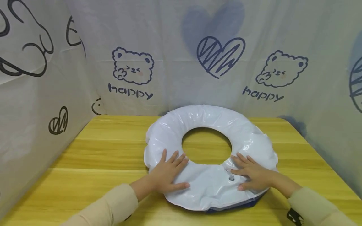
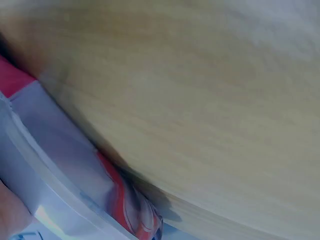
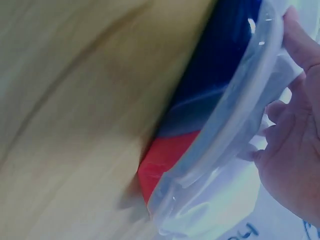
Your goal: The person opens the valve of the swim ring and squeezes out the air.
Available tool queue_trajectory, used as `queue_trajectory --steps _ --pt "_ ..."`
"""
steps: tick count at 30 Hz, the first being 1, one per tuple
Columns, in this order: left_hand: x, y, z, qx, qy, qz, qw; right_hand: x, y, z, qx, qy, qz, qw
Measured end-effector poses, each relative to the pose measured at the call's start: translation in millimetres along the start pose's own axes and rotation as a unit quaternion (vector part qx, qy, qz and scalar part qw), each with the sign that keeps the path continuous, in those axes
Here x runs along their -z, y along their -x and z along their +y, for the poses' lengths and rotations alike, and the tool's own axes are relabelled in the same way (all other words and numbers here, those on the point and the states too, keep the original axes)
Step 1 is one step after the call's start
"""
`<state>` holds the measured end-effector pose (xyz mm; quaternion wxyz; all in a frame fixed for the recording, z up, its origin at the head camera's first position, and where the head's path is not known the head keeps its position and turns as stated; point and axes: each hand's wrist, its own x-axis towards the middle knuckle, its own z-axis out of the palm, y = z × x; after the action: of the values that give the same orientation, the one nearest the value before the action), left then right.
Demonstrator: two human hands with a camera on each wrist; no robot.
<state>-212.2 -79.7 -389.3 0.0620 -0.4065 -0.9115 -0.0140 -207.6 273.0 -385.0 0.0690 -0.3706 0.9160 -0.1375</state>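
Note:
A white inflatable swim ring [image 1: 203, 116] lies flat on the wooden table, its surface wrinkled near the front. My left hand [image 1: 168, 174] rests on its front left part with the fingers spread. On the front right part my right hand [image 1: 253, 172] lies with straight, spread fingers, beside a small clear valve [image 1: 231, 178]. The ring's underside shows dark blue and red [image 3: 170, 155] in the right wrist view, and grey with red [image 2: 120, 195] in the left wrist view. Only a bit of the left hand shows in the left wrist view.
The yellow wood-grain table [image 1: 113, 144] reaches to a white cloth backdrop [image 1: 175, 75] printed with bears and hearts, which also stands along both sides. A small black patterned object [image 1: 294, 216] is partly hidden by the right sleeve [image 1: 314, 204].

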Motion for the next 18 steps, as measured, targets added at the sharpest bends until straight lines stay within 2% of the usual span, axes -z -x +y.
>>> queue_trajectory --steps 4,7,12,15,18 --pt "-2.3 -1.2 11.4 0.000 0.005 -0.032 0.9995 7 5 9 -0.031 -0.015 -0.003 0.999" --pt "-5.2 -2.4 21.0 0.011 0.015 -0.056 0.9983 11 7 13 -0.051 -0.014 -0.010 0.999" --pt "-7.0 -2.0 34.2 0.026 0.029 -0.078 0.9962 22 10 9 -0.069 -0.009 -0.028 0.997" --pt "-8.4 -1.1 38.6 0.032 0.031 -0.077 0.9960 32 10 -1 -0.065 -0.021 -0.006 0.998" --pt "-11.9 -0.5 41.1 0.039 0.039 -0.070 0.9960 40 5 -20 -0.065 -0.046 0.050 0.996"
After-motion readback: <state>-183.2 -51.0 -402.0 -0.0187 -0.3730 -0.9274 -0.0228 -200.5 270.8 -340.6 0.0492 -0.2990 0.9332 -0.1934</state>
